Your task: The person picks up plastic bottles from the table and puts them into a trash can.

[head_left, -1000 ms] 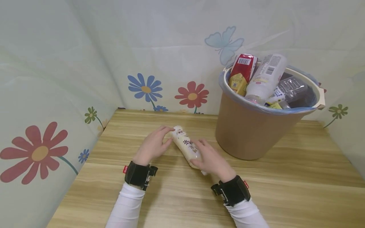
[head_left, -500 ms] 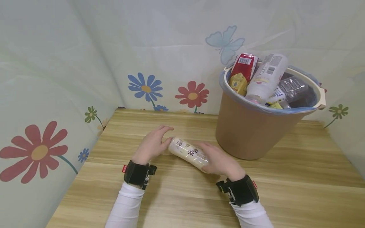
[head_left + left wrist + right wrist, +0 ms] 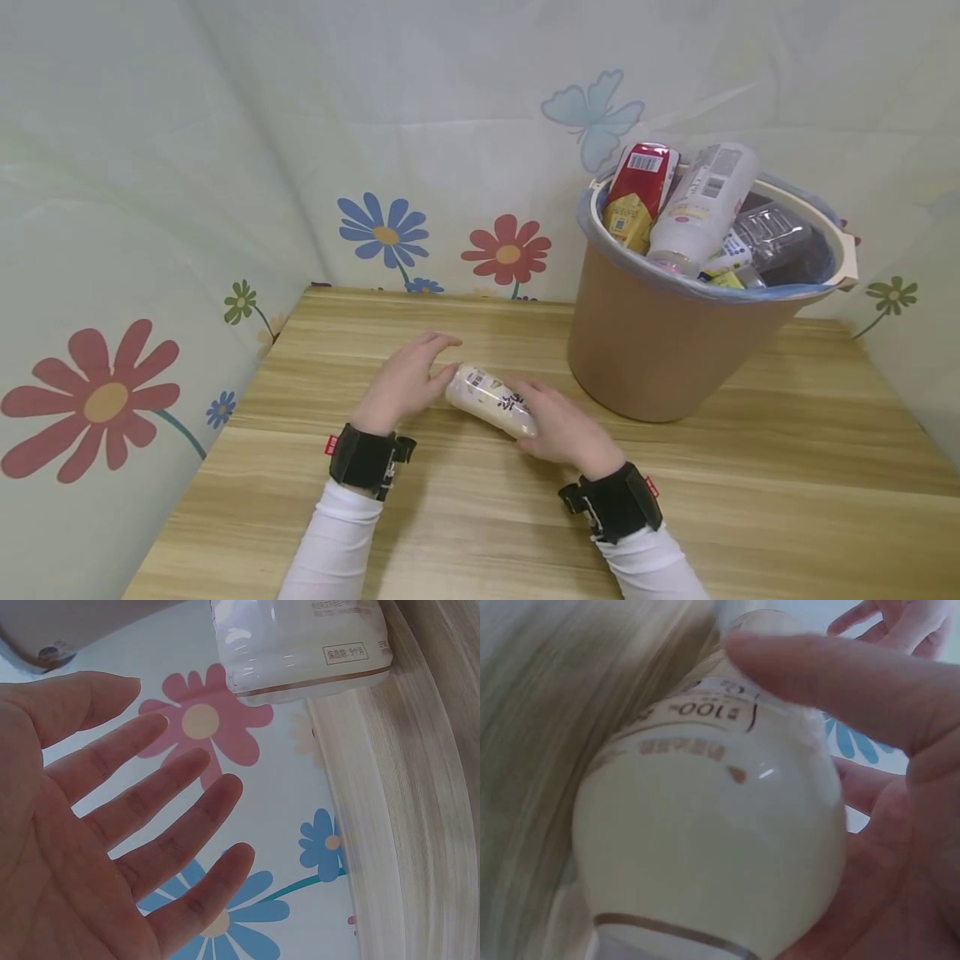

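Note:
A pale, cream-coloured milk tea bottle with dark printed characters lies tilted across the space between the hands. My right hand grips its nearer right end, thumb on one side and fingers on the other. In the right wrist view the thumb crosses over the bottle, with the palm alongside. My left hand stays by the far left end of the bottle, fingers spread. In the left wrist view that hand holds nothing, and the bottle's base shows beyond the fingertips.
A brown bucket with a blue liner stands on the wooden table at the right. It is heaped with a red carton, a white bottle and a clear plastic bottle. Flower-printed sheeting encloses the table.
The bottle's far end has swung nearer, so the bottle lies more crosswise. My right hand moved right with it, then back left. The left hand has barely moved.

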Demonstrator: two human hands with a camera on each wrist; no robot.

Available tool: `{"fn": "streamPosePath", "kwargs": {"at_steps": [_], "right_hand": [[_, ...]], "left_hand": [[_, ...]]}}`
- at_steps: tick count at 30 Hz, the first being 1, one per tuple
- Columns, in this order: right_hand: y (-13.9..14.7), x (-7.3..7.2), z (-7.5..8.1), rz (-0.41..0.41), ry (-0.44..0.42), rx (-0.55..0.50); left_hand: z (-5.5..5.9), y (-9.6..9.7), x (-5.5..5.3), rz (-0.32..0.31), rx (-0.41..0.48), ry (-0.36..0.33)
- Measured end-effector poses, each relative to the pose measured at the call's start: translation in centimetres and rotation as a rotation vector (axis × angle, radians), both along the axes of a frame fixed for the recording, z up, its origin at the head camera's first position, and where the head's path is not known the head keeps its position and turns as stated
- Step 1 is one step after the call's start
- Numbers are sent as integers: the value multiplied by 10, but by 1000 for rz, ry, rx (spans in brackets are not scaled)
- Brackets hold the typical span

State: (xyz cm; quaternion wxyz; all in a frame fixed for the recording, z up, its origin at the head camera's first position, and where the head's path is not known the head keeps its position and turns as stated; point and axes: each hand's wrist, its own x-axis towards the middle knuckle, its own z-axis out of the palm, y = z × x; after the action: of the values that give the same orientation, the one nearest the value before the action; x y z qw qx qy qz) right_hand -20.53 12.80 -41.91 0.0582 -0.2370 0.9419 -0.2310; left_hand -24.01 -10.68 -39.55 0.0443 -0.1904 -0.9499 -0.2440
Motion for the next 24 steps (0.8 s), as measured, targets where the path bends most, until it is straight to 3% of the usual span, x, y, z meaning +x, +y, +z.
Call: {"fn": "streamPosePath", "kwargs": {"at_steps": [7, 11, 14, 17, 20, 24], "right_hand": [[2, -2, -1, 4, 7, -22], [5, -6, 0, 4, 80, -108], [6, -8, 2, -19, 157, -213], [5, -9, 5, -61, 185, -325], [2, -9, 8, -104, 175, -432], [-2, -8, 10, -132, 167, -535]], "left_hand": [[0, 1, 1, 8, 7, 1], [2, 2, 1, 43, 93, 23], [3, 7, 1, 71, 247, 74], [4, 16, 1, 73, 475, 82], [4, 27, 1, 62, 696, 6], [4, 38, 3, 58, 903, -153]]}}
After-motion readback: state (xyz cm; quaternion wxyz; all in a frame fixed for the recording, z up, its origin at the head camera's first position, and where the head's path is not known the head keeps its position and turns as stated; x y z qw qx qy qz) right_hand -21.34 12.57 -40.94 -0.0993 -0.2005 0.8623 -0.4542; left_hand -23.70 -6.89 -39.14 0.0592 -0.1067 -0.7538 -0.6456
